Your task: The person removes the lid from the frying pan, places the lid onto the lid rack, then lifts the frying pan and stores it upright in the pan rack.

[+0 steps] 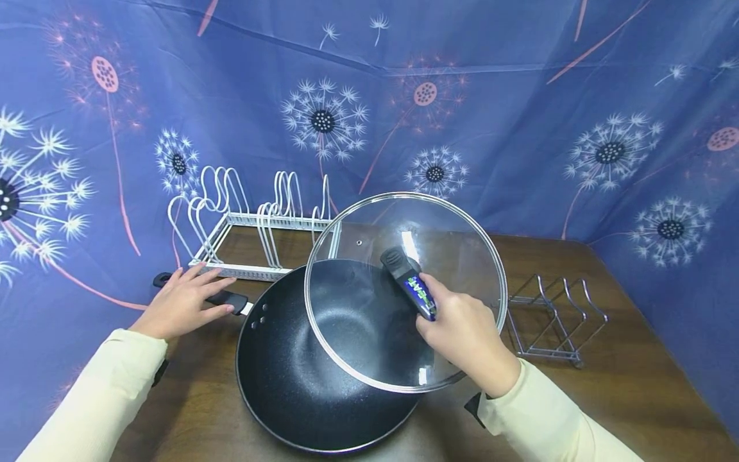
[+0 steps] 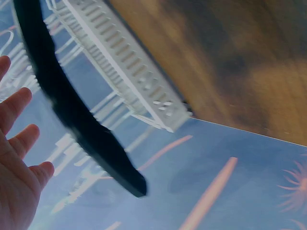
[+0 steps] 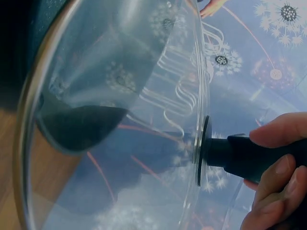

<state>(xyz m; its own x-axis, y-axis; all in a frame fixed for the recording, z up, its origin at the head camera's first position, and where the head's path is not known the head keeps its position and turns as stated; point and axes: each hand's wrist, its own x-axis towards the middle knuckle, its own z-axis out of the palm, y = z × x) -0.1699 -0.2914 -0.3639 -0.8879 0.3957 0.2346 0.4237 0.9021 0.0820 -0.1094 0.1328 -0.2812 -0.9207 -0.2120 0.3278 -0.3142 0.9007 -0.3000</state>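
Observation:
A large black wok stands on the wooden table with its long handle pointing left. Over that handle my left hand is spread, fingers straight; the left wrist view shows the fingers apart from the dark handle. My right hand grips the black handle of a round glass lid with a metal rim. Raised and tilted, the lid overlaps the right part of the wok in the head view. The right wrist view has the fingers curled round the lid's handle.
Behind the wok, a white wire rack with upright loops stands on the table. A smaller metal wire rack is at the right, beyond the lid. A blue dandelion-patterned cloth hangs along the back and sides.

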